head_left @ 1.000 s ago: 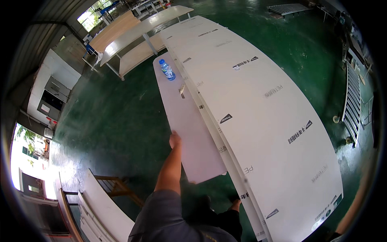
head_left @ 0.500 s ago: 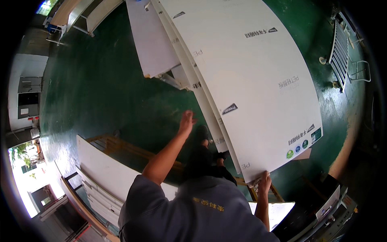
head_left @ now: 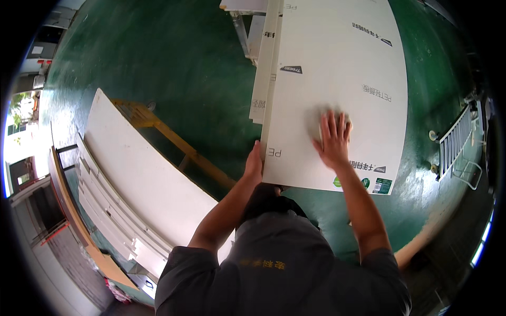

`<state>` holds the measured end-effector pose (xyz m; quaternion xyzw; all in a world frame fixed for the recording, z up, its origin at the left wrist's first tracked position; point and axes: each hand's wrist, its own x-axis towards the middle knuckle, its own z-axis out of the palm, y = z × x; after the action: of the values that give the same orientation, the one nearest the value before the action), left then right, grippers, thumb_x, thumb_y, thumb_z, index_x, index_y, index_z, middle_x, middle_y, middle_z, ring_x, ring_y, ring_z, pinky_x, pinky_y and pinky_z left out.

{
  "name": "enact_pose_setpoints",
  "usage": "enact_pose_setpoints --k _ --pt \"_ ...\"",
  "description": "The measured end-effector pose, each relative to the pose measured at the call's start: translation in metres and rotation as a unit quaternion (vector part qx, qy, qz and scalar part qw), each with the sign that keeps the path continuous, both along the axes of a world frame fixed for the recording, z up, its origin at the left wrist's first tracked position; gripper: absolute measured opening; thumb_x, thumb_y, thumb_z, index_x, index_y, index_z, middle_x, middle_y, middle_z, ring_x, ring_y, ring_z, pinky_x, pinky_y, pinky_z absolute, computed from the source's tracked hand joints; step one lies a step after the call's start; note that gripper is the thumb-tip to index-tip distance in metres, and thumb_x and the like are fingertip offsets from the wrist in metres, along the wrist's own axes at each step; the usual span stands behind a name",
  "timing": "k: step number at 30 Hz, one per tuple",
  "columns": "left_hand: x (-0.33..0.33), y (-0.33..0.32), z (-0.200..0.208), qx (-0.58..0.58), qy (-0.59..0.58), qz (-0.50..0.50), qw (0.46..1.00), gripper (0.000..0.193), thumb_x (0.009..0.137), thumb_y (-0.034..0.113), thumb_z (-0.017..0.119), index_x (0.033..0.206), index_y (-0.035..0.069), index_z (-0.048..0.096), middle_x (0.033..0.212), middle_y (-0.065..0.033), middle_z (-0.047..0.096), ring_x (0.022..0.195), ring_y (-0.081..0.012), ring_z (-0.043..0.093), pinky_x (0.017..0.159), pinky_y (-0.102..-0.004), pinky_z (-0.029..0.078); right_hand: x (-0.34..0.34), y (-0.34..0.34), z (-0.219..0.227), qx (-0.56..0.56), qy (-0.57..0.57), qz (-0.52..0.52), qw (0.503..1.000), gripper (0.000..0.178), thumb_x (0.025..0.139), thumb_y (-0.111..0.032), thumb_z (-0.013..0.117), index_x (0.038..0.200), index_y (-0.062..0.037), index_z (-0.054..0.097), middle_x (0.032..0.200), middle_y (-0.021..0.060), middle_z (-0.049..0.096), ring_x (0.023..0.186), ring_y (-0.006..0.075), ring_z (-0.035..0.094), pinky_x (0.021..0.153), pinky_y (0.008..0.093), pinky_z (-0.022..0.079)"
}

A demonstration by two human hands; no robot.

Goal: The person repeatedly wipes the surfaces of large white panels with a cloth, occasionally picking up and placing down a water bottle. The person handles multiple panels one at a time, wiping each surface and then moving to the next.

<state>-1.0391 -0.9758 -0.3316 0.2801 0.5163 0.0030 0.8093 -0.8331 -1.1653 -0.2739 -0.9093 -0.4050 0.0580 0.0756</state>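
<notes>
A long white board point(head_left: 337, 89) with printed marks and round and square stickers lies on top of other white boards point(head_left: 260, 100), whose edges show at its left. My right hand point(head_left: 333, 141) rests flat on its face near the close end, fingers spread. Something pale shows beside those fingertips, too little to name. Against the board's left edge, near its close corner, my left hand point(head_left: 254, 162) is set with its fingers stretched out along the side. The undersides of both hands are hidden.
At the left, another white panel point(head_left: 142, 142) lies over a yellow frame point(head_left: 158, 124), beside several stacked pale panels point(head_left: 105, 195). A roller conveyor point(head_left: 456, 137) on wheels stands at the right. Beyond the boards is a lilac-topped table point(head_left: 245, 5). The floor point(head_left: 158, 52) is green.
My right hand has left the board's close corner and now lies on its face. My left hand has come from the air to the left edge. The view has turned, so the board appears straighter.
</notes>
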Motion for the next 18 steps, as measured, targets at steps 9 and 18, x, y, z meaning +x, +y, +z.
enact_pose_setpoints --k 9,18 --pt "-0.001 0.056 -0.030 -0.307 -0.470 0.096 0.822 0.047 0.111 0.035 0.034 0.147 0.008 0.049 0.143 -0.0099 0.059 0.133 -0.0268 0.053 0.111 -0.0435 0.041 0.126 0.257 -0.012 0.054 -0.131 0.124 0.982 0.080 0.102 -0.055 0.046 0.158 -0.0001 0.029 0.167 0.0219 0.021 0.156 0.0378 0.017 0.127 0.0513 0.013" --pt "0.023 0.181 0.001 -0.171 -0.406 0.100 0.892 0.057 0.110 0.040 0.032 0.154 0.006 0.040 0.157 -0.0162 0.045 0.143 -0.0336 0.044 0.118 -0.0495 0.037 -0.046 0.206 0.019 0.030 0.059 0.380 0.923 0.087 0.091 -0.045 0.066 0.152 0.0075 0.034 0.163 0.0252 0.027 0.153 0.0400 0.023 0.124 0.0565 0.017"
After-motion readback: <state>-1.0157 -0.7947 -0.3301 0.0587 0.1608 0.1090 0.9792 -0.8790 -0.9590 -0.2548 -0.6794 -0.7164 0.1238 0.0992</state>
